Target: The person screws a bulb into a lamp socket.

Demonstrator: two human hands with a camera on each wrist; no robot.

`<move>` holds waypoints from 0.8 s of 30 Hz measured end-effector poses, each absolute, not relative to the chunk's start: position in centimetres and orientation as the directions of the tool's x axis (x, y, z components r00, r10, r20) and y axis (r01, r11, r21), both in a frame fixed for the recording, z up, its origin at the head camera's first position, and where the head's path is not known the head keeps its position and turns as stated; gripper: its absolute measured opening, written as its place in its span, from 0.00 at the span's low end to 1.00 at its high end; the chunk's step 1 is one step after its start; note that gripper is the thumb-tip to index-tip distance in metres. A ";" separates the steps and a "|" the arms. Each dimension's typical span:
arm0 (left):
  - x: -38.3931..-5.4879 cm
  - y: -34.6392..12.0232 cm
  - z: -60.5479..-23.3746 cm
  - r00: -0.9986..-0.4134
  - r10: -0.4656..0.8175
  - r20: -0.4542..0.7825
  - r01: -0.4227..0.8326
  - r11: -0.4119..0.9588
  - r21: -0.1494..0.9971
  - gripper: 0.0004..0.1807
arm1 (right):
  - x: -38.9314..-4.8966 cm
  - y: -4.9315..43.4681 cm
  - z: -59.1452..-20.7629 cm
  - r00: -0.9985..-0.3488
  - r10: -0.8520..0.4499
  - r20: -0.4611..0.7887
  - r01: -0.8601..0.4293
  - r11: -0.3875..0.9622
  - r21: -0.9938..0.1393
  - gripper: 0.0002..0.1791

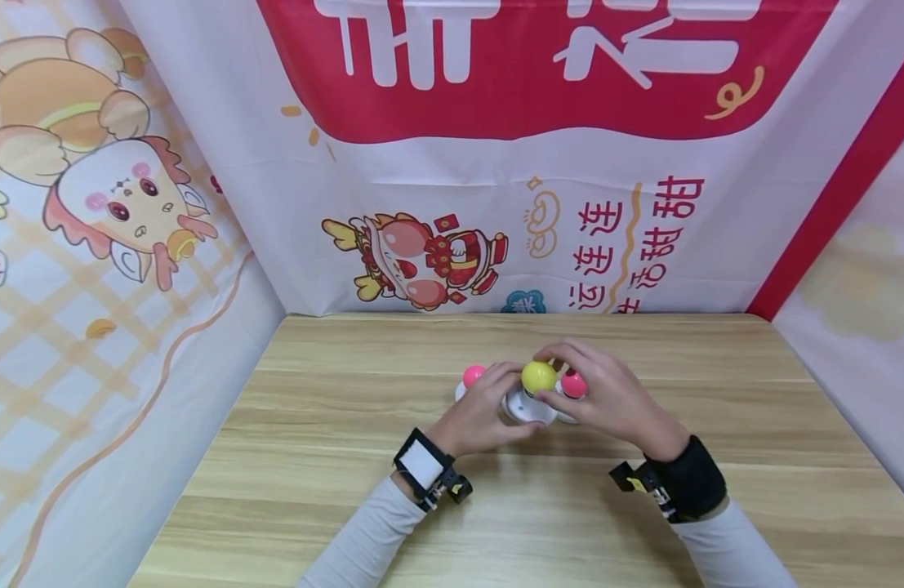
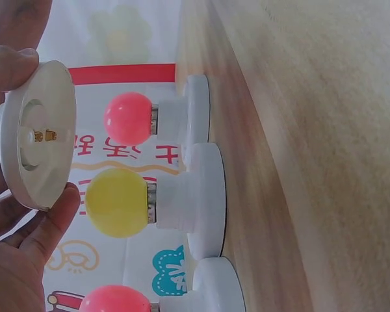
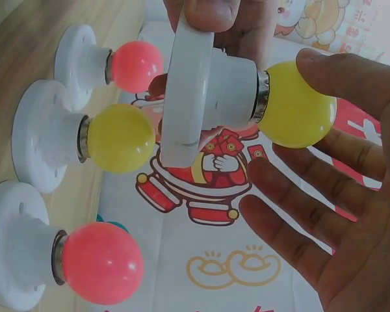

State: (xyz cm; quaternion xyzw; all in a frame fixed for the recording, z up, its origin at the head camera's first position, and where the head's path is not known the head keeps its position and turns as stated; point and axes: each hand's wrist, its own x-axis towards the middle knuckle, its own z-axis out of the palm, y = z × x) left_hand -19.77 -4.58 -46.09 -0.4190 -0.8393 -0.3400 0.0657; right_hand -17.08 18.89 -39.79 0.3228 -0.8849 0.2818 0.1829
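Observation:
My left hand [image 1: 484, 412] grips a white round lamp holder [image 3: 231, 91] by the edge of its base, raised off the table. Its underside, with two small brass screws [image 2: 44, 136], faces the left wrist camera. A yellow light bulb [image 3: 298, 107] sits in this holder, its metal collar partly showing at the socket mouth. My right hand [image 1: 606, 396] pinches that bulb between thumb and fingers, the other fingers spread below it. Behind the hands, three more lamp holders stand on the table, carrying a pink bulb [image 3: 104, 263], a yellow bulb [image 3: 120, 138] and another pink bulb [image 3: 138, 67].
The wood-grain table [image 1: 334, 490] runs back to a printed cloth wall [image 1: 422, 171] with red lettering and cartoon figures. Another patterned cloth [image 1: 91, 359] hangs along the left side. The standing holders are in a close row just beyond my hands.

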 end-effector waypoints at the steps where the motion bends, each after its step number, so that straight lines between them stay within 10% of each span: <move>1: -19.8 -4.6 -46.1 -0.640 0.659 0.396 0.749 0.417 0.515 0.37 | -17.1 18.9 -39.8 -0.730 -0.465 0.502 -0.668 0.640 -0.379 0.26; 24: -19.6 -4.6 -46.1 -0.642 0.654 0.400 0.746 0.412 0.523 0.38 | -17.1 19.2 -40.0 -0.685 -0.513 0.518 -0.722 0.572 -0.388 0.25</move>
